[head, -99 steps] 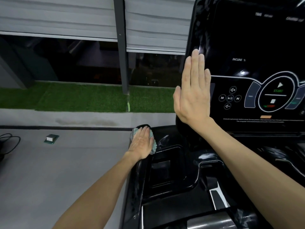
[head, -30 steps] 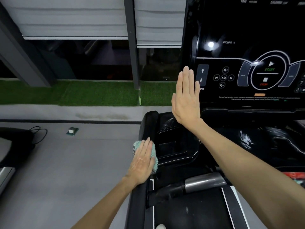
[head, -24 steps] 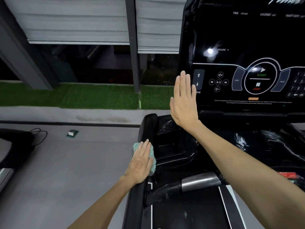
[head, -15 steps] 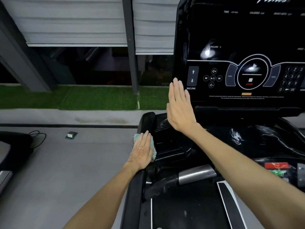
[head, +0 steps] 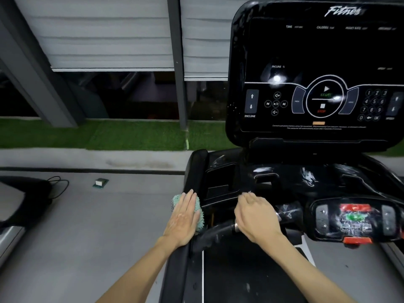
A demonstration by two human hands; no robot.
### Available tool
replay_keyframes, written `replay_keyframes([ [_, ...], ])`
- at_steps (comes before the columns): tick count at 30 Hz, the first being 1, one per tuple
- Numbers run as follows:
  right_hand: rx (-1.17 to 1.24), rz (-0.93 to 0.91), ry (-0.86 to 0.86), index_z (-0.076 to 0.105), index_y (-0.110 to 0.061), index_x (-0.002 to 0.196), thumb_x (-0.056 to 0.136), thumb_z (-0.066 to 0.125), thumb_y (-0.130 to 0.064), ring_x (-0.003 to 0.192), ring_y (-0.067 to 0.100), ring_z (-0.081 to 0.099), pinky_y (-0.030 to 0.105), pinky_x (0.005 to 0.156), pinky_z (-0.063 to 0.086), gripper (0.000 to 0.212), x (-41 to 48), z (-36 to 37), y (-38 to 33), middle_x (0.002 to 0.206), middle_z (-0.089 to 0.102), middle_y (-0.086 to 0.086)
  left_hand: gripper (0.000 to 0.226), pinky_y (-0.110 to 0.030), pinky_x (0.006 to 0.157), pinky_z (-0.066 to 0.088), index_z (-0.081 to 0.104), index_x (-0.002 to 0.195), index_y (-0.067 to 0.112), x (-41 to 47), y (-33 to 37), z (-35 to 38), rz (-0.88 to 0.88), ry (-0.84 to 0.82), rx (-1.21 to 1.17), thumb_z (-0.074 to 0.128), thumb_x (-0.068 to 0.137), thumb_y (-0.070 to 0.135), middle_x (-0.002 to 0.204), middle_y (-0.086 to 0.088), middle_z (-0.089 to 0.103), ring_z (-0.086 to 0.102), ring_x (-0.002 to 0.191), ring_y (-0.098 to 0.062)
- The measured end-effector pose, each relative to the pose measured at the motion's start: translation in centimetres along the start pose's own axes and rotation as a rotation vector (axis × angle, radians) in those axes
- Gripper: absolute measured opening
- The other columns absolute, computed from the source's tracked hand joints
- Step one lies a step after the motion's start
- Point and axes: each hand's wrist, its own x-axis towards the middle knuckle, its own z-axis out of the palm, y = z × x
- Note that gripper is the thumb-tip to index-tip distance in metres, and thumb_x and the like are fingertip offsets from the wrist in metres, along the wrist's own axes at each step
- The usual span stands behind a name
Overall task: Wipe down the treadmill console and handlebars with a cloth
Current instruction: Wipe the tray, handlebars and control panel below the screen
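Beside grey floor (head: 87, 232), cloth (head: 199, 212) lies under fingers (head: 188, 199) of left hand (head: 182, 219).

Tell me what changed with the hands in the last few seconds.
The right hand came down from in front of the console to the front handlebar; its grip is unclear. The left hand stays flat on the cloth on the left side rail.

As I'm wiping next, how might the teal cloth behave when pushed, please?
The cloth looks soft and floppy, bulging around the flat left hand. Its nubby pile probably drags on the glossy handlebar rather than sliding freely.
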Motion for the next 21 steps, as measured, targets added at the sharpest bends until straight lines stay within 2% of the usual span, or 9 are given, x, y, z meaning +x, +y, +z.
replay_keyframes([
  [1, 0.002, 0.004, 0.023, 0.059, -0.009, 0.064, 0.079, 0.051, -0.020, 0.055, 0.025, 0.059, 0.038, 0.055, 0.051, 0.020, -0.4, -0.1, 0.1, 0.060, 0.058, 0.007, 0.057, -0.024, 0.119, -0.009, 0.007, 0.156, 0.012, 0.4, 0.0, 0.0, 0.000, 0.000, 0.002, 0.026, 0.107, 0.033, 0.163, 0.004, -0.002, -0.016, 0.143, -0.006],
  [2, -0.002, 0.008, 0.047, 0.052, -0.013, 0.057, 0.080, 0.046, -0.023, 0.044, 0.023, 0.052, 0.035, 0.048, 0.046, 0.026, -0.8, 0.0, 0.0, 0.050, 0.052, 0.004, 0.057, -0.022, 0.117, -0.010, 0.007, 0.156, 0.012, 0.7, -0.1, -0.1, 0.000, -0.004, 0.004, 0.025, 0.107, 0.034, 0.163, 0.002, -0.001, -0.016, 0.143, -0.006],
  [3, 0.001, 0.026, 0.037, 0.049, -0.014, 0.055, 0.083, 0.041, -0.026, 0.042, 0.022, 0.049, 0.034, 0.048, 0.043, 0.031, -0.9, -0.1, -0.2, 0.047, 0.049, 0.002, 0.056, -0.022, 0.116, -0.010, 0.007, 0.156, 0.012, 1.1, -0.1, -0.2, -0.004, -0.014, 0.002, 0.025, 0.107, 0.034, 0.164, 0.001, 0.000, -0.015, 0.143, -0.007],
  [9, -0.059, -0.005, 0.049, 0.049, -0.018, 0.051, 0.082, 0.042, -0.028, 0.042, 0.022, 0.049, 0.033, 0.050, 0.039, 0.033, -0.6, 0.5, -0.3, 0.045, 0.050, 0.002, 0.056, -0.028, 0.119, -0.007, 0.006, 0.156, 0.009, 5.5, 0.0, -0.8, -0.048, -0.047, 0.022, 0.025, 0.107, 0.031, 0.165, -0.003, -0.001, -0.009, 0.151, -0.018],
  [14, -0.074, 0.006, 0.050, 0.048, -0.017, 0.049, 0.078, 0.043, -0.028, 0.042, 0.022, 0.047, 0.034, 0.050, 0.038, 0.031, -0.6, 0.9, -0.2, 0.044, 0.048, 0.002, 0.056, -0.028, 0.120, -0.006, 0.008, 0.156, 0.010, 6.4, 0.0, -0.5, -0.008, -0.032, 0.038, 0.026, 0.107, 0.031, 0.164, -0.002, 0.002, -0.006, 0.151, -0.017],
  [16, -0.066, 0.004, 0.040, 0.047, -0.017, 0.049, 0.078, 0.043, -0.027, 0.042, 0.022, 0.047, 0.034, 0.049, 0.038, 0.031, -0.5, 0.9, -0.2, 0.043, 0.048, 0.002, 0.059, -0.026, 0.120, -0.007, 0.009, 0.155, 0.010, 5.4, -0.3, -0.3, 0.025, -0.017, 0.026, 0.022, 0.105, 0.039, 0.164, 0.000, 0.003, -0.008, 0.149, -0.013],
  [19, -0.054, 0.002, 0.040, 0.047, -0.017, 0.049, 0.078, 0.043, -0.027, 0.041, 0.022, 0.046, 0.034, 0.049, 0.039, 0.031, -0.7, 0.8, -0.1, 0.043, 0.047, 0.002, 0.076, -0.030, 0.123, -0.002, 0.007, 0.154, 0.015, 2.9, -0.7, 0.0, 0.059, -0.007, -0.029, 0.004, 0.092, 0.059, 0.161, 0.006, 0.001, -0.008, 0.148, -0.008],
  [21, -0.049, 0.004, 0.052, 0.046, -0.018, 0.048, 0.078, 0.043, -0.027, 0.040, 0.022, 0.046, 0.035, 0.048, 0.040, 0.031, -0.7, 0.7, -0.1, 0.042, 0.047, 0.002, 0.082, -0.025, 0.121, -0.004, 0.002, 0.151, 0.020, 1.4, -0.8, 0.2, 0.062, -0.006, -0.051, -0.004, 0.087, 0.071, 0.159, 0.010, -0.002, -0.008, 0.148, -0.006],
])
